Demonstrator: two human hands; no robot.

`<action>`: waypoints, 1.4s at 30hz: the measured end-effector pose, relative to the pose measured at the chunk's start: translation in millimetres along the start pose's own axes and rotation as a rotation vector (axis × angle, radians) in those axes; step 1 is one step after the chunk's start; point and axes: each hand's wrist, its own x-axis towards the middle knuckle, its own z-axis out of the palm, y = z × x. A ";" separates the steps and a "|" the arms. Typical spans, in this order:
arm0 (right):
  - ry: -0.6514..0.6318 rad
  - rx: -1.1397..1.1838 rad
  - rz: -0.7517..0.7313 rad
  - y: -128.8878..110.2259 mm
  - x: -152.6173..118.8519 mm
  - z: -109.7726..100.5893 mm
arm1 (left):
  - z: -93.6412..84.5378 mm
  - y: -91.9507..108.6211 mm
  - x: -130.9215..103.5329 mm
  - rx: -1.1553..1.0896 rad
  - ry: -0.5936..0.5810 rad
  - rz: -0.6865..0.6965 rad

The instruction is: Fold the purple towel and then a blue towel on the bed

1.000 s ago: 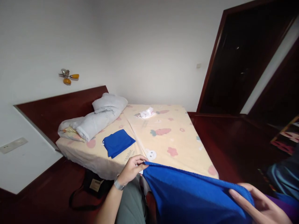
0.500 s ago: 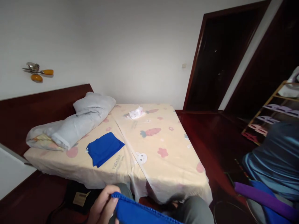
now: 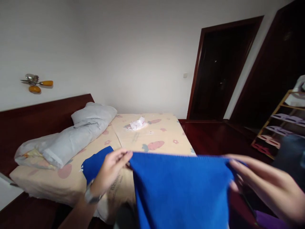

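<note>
A blue cloth (image 3: 181,190) with a stitched edge is stretched between my two hands and hangs down in front of me. My left hand (image 3: 114,165), with a watch on its wrist, pinches the upper left corner. The upper right corner is gripped by my right hand (image 3: 264,181), which is slightly blurred. Behind my left wrist, a second blue cloth (image 3: 95,162) lies on the bed (image 3: 166,136), partly hidden by my hand. The lower end of the held cloth runs out of view.
A grey-white quilt (image 3: 78,130) is bunched along the headboard (image 3: 47,111). Farther back on the bed rests a crumpled white plastic bag (image 3: 137,124). A shoe rack (image 3: 286,117) with slippers stands at the right, and a dark door (image 3: 224,70) is in the far wall.
The blue cloth has been raised from low in the view and spread wide. My right hand has come into view on its right corner. The camera view has tilted slightly up.
</note>
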 end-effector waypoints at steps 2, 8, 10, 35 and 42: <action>-0.103 0.119 0.008 -18.3 65.9 20.7 | 5.2 12.2 71.6 -0.118 -0.037 0.034; 0.026 0.290 -0.278 -72.4 253.0 92.3 | 33.9 52.5 273.8 0.204 0.375 0.373; 0.095 0.316 -0.358 -93.6 285.7 99.7 | 37.3 74.2 303.2 0.270 0.503 0.479; -0.272 -0.219 0.120 374.9 -62.7 149.9 | 152.6 -424.6 -21.6 0.673 -0.049 0.182; -0.410 -0.229 0.124 361.0 -75.5 112.8 | 129.1 -378.2 -44.7 0.732 -0.134 0.120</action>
